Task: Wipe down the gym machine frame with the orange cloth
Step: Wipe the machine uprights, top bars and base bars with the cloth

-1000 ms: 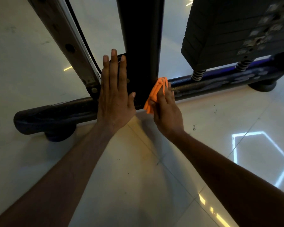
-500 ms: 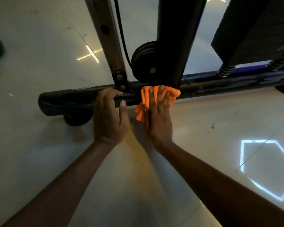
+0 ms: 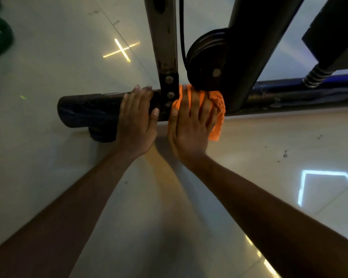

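The gym machine's dark base tube [image 3: 84, 111] lies across the floor, with a black upright post [image 3: 255, 43] and a worn metal bar [image 3: 163, 37] rising from it. My right hand [image 3: 189, 127] presses the orange cloth [image 3: 217, 105] flat onto the base tube, just left of the upright and under the black pulley [image 3: 207, 63]. Its fingers are spread over the cloth. My left hand [image 3: 137, 121] rests flat on the tube to the left of the bolted bracket [image 3: 170, 89], fingers straight.
A coil spring [image 3: 315, 75] and the weight stack [image 3: 333, 35] sit at the upper right above the tube. A black cable [image 3: 182, 27] runs down to the pulley. A round rubber foot [image 3: 102, 133] supports the tube's left end. Glossy tiled floor [image 3: 269, 157] surrounds everything.
My right hand slid the cloth left from the upright's base onto the tube. My left hand dropped from the upright and flattened on the tube. The view shifted lower and closer.
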`<state>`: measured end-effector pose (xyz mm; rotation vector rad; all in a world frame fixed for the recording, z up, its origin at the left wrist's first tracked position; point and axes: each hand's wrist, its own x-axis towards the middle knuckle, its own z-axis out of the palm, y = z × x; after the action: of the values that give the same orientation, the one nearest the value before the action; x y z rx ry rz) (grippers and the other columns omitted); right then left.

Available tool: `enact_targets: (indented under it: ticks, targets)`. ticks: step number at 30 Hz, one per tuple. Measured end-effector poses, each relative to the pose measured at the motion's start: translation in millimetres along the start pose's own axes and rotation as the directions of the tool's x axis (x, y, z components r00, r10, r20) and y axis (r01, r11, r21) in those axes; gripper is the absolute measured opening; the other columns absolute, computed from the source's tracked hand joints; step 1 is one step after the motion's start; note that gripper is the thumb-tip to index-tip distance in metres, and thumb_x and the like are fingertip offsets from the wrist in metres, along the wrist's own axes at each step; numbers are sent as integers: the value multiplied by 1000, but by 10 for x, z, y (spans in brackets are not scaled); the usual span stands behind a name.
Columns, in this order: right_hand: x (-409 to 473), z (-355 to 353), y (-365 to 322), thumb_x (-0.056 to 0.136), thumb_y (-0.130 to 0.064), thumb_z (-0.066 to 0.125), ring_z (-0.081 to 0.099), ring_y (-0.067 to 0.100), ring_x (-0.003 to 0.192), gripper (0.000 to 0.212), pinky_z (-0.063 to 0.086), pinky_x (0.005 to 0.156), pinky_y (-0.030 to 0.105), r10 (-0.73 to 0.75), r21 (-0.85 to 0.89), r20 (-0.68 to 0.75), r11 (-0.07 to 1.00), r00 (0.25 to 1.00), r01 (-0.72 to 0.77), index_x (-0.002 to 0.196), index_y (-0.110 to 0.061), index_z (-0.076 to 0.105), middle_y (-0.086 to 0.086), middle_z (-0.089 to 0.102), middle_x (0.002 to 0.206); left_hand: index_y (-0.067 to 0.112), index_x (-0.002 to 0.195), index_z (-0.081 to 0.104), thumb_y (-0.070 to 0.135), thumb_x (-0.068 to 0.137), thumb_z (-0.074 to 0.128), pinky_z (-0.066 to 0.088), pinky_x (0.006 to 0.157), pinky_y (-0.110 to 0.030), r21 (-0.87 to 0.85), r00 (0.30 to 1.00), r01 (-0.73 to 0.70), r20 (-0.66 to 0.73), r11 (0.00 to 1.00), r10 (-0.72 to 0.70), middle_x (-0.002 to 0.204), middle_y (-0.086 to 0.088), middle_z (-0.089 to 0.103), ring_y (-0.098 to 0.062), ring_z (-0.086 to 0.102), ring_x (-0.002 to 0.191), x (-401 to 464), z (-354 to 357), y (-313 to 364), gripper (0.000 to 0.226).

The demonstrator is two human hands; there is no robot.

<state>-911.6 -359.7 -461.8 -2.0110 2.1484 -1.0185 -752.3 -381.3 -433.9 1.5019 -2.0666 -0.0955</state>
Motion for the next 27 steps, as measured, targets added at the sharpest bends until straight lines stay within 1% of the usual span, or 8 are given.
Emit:
enact_targets:
  ticks: [5,8,14,16,18,22,24,27]
  targets:
    - [108,-198,689,116,-55,31,33,39,154,67,19,125,53,-407,-310,122,851,905,424,174,-24,21,11,29,176,19,159,46,34,113,46,5,134,-54,92,1000,-19,24,996,16,166,-2,45,-31,26,162,-1,-74,-73,49]
    - [55,-48,525,115,-55,26,28,38,156,66,13,126,56,-308,-281,16,912,951,300,172,-23,28,15,32,174,23,159,48,39,113,42,-1,132,-61,155,999,-32,37,987,27,167,1,44,-32,25,162,5,-99,-99,49]
    - [126,185,-303,114,-42,29,16,30,159,57,-8,126,44,188,54,-163,982,969,-181,165,-18,35,16,33,171,25,160,47,36,114,38,2,132,-58,83,998,-6,56,997,1,168,2,43,-30,24,162,27,-87,-113,49]
    - [116,166,-232,115,-49,26,18,32,159,61,-3,127,49,134,-4,-130,991,982,-136,167,-19,32,15,32,172,25,161,46,37,114,37,3,133,-57,80,998,-9,67,997,3,168,2,43,-30,24,162,38,-105,-113,49]
    - [108,67,49,112,-60,21,22,35,157,70,7,126,55,-62,-166,-55,985,997,53,170,-21,28,14,32,173,25,161,46,38,113,38,4,133,-57,81,997,-13,72,997,7,168,1,43,-30,25,162,38,-130,-115,50]
    - [154,-153,563,110,-67,25,25,34,152,74,15,121,52,-331,-345,116,871,937,350,172,-25,26,12,31,175,23,160,46,40,111,41,6,133,-59,77,996,-18,84,997,12,168,1,43,-31,26,161,14,-144,-112,53]
    - [152,-150,532,111,-65,26,27,34,150,72,15,121,50,-322,-330,74,885,944,328,170,-25,32,12,35,172,24,160,46,40,110,42,6,133,-58,73,996,-8,84,997,2,168,2,43,-30,26,162,8,-139,-104,53]
    - [156,5,117,113,-56,30,33,34,148,61,12,123,52,-77,-206,-108,977,991,53,162,-24,47,11,47,164,25,159,47,39,109,42,5,133,-58,73,997,18,75,997,-23,167,3,43,-30,25,162,11,-120,-64,52]
